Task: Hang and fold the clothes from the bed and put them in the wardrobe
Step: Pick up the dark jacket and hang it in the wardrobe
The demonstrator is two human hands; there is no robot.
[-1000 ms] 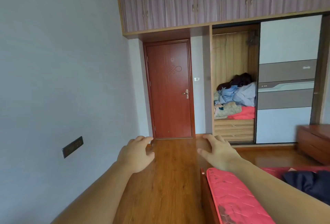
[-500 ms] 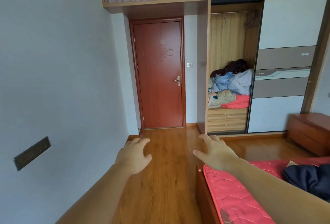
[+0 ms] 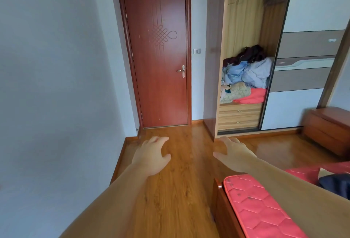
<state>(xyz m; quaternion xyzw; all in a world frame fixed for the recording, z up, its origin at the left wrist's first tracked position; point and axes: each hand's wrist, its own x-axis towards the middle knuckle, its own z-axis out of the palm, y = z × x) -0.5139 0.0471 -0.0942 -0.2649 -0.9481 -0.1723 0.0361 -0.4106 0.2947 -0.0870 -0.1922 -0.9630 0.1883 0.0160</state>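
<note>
My left hand [image 3: 152,155] and my right hand [image 3: 233,155] are stretched out in front of me over the wooden floor, both empty with fingers apart. The bed with its red quilted mattress [image 3: 259,209] lies at the lower right, under my right forearm. A dark navy garment [image 3: 335,184] rests on the mattress at the right edge. The wardrobe [image 3: 223,48] stands ahead on the right, its left section open. Inside it sits a heap of clothes [image 3: 248,72]: dark, light blue, beige and red pieces, above two wooden drawers. A rail runs across its top.
A closed reddish-brown door [image 3: 161,57] faces me at the back. A plain grey wall [image 3: 47,86] runs along the left. The wardrobe's white and grey sliding panel [image 3: 306,57] covers its right part. A low wooden bedside cabinet [image 3: 329,131] stands at the right.
The view has moved closer to the door and wardrobe and tilted down. Both hands stay outstretched and empty, in much the same pose.
</note>
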